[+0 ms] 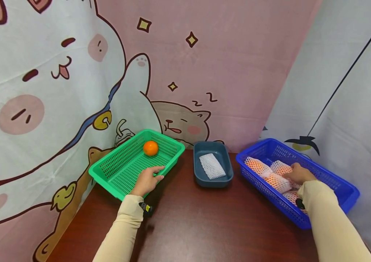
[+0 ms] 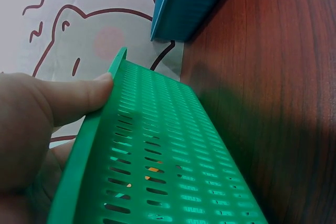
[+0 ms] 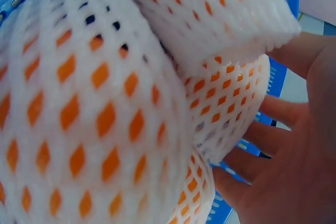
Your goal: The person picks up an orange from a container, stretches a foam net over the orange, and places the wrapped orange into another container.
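Observation:
My left hand (image 1: 146, 181) lies over the near right rim of a green basket (image 1: 177, 160), its thumb (image 2: 84, 95) touching that rim and its index finger straight. Inside the basket, toward the back, sits a bare orange (image 1: 150, 148). On the right my right hand (image 1: 299, 174) reaches into a blue basket (image 1: 342, 193). Its fingers (image 3: 268, 137) bend around a netted orange (image 3: 231, 93); the fingertips are partly hidden. Several other oranges in white foam nets lie close by, among them a large netted orange (image 3: 84, 119) in front of the right wrist camera.
Between the baskets stands a dark blue-grey tray (image 1: 214, 183) holding a flat white foam net (image 1: 212, 166). All three containers rest on a brown wooden table (image 1: 198, 222). A cartoon-printed curtain (image 1: 231, 65) hangs right behind them.

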`<state>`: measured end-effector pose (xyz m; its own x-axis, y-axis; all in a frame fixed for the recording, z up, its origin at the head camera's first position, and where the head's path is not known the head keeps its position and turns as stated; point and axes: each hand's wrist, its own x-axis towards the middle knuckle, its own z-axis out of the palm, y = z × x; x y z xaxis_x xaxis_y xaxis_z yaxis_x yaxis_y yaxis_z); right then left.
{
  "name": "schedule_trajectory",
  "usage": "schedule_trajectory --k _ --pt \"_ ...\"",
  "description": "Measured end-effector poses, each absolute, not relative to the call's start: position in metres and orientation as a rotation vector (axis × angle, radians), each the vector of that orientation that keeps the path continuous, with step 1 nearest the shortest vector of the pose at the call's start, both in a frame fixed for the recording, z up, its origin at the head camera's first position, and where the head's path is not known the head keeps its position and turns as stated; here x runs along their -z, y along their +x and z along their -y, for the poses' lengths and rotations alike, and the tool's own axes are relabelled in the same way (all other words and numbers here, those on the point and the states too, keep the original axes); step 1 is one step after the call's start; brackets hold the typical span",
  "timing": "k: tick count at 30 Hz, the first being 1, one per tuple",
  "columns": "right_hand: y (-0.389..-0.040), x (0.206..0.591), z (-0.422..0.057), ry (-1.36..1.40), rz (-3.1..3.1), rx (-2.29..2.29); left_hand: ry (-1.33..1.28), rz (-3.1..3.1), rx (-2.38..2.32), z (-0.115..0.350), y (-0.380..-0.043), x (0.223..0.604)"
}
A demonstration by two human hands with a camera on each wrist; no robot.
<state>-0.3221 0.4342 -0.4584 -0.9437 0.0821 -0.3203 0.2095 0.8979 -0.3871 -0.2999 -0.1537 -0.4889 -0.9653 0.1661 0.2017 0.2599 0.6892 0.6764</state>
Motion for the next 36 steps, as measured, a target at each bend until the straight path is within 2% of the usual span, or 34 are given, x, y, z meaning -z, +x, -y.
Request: schedule_trajectory --k 11,15,21,27,36 --pt "-0.326 0.456 -0.429 0.033 -2.892 0.513 -0.353 2.775 1.132 0.154 -0.299 0.488" --pt "-0.329 0.441 -0.404 -0.024 -2.967 0.623 -0.355 2.767 1.144 0.153 -0.298 0.487" --pt "-0.329 0.426 -0.354 -0.255 -3.056 0.741 -0.362 2.764 1.126 0.153 -0.297 0.486" --pt "-0.324 0.441 -0.318 -0.467 -3.064 0.769 -0.356 2.772 1.124 0.153 -0.298 0.488" --pt "-0.316 0.474 -0.315 -0.571 -3.047 0.859 -0.343 2.784 1.142 0.153 -0.299 0.489"
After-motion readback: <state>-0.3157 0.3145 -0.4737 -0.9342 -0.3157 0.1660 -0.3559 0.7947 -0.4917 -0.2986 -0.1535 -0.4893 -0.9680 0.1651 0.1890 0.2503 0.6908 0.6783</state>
